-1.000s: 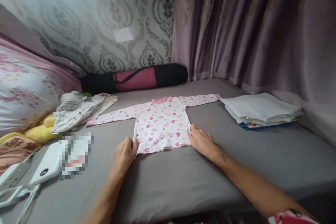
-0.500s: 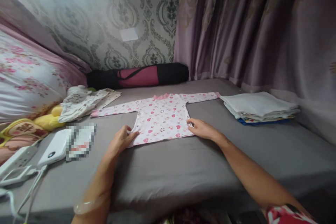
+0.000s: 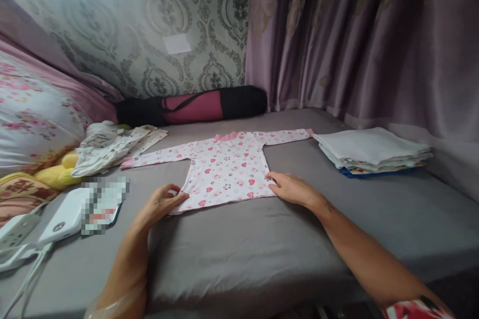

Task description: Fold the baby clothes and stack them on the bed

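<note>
Item: one long-sleeved printed shirt (image 3: 228, 172), mid-bed on the grey sheet (image 3: 239, 244), body flat, both sleeves stretched out sideways, collar on the far side from me.
Item: one left hand (image 3: 162, 201), thumb and forefinger pinching the near left hem corner; its other fingers I cannot fully make out.
Item: one right hand (image 3: 294, 189), thumb and forefinger pinching the right side edge just above the hem; its remaining fingers are partly hidden.
Progress, by my judgement: spreading is largely done; outstanding, the hem slants lower on the left, neither pinch is released, and no fold shows in body or sleeves.
Edges and room: the right cuff reaches the folded cloth stack (image 3: 374, 147), touching or just short, I cannot tell; the left cuff ends near the loose cloth pile (image 3: 112, 148). Sheet runs from hem to front edge, and from collar to the long bag (image 3: 196, 107), so I judge near-far movement easier than sideways
</note>
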Tool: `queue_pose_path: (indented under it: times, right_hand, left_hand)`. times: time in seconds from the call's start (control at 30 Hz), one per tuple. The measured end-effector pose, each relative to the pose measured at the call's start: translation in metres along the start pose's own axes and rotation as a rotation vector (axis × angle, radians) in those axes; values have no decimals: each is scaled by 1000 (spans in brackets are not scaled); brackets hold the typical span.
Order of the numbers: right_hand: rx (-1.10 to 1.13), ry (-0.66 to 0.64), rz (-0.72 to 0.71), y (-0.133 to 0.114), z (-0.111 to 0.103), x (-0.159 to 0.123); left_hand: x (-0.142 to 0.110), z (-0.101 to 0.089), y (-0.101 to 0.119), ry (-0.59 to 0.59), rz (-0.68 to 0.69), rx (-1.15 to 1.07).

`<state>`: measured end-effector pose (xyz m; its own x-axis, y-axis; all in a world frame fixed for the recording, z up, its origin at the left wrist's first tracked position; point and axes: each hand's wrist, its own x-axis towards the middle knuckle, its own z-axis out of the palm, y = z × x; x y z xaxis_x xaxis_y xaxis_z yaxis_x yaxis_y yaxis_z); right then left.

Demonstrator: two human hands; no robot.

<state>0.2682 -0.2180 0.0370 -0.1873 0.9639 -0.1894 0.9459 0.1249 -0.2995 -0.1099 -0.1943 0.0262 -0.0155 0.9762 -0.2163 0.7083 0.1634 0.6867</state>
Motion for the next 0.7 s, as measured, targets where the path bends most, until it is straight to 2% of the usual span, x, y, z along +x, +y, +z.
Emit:
queue_pose_path:
  times: [0.2,0.27,0.37,0.43,0.6,0.7]
  right_hand:
    - [-17,-2,15,-4,-2,-2]
    - [-10,1,13,-5,-3,-3]
    - [-20,5,14,-5,-3,-2]
    - [-28,-6,11,-5,-2,-2]
    - [-74,-51,-9,-6,-7,-5]
    - [-160,-119,-65,-9,-25,-5]
  left_hand:
    - [5,1,-8,27,24,-17]
    - [8,1,-10,117,67,25]
    - [8,4,-5,357,185,110]
    - [6,10,3,416,305,141]
    - [7,29,11,154,649,270]
    - [13,35,2,78,664,390]
